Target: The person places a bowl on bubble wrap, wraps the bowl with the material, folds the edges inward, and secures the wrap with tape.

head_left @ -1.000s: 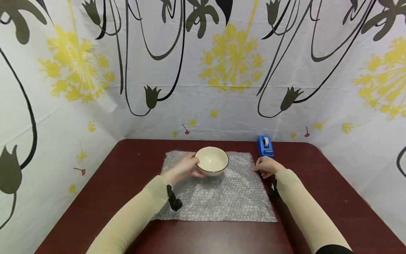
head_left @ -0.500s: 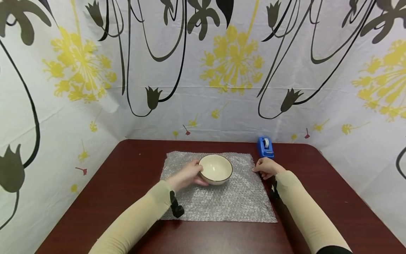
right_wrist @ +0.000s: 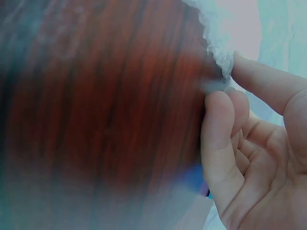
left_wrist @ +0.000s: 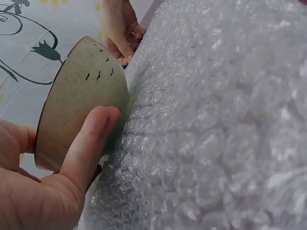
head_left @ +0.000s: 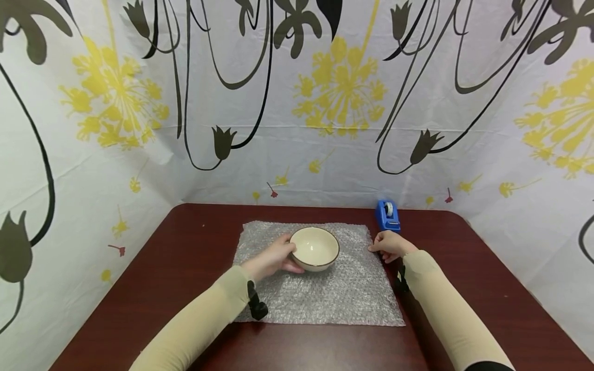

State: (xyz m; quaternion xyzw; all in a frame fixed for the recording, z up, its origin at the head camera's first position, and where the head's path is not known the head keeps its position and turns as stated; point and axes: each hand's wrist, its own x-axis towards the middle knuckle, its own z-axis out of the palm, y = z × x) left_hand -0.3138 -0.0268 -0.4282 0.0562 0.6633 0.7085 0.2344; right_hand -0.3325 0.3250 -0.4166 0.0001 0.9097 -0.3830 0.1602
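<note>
Head view: left hand grips the cream bowl by rim and outer wall; bubble wrap beneath, contact unclear.
Bowl handling: probably rigid, smooth, breakable; rim and underside suit holding.
Bowl look: glossy inside, dark rim, small dark marks outside.
Wrap edge: right of that grip, pinched by the right hand; likely light, soft.
</note>
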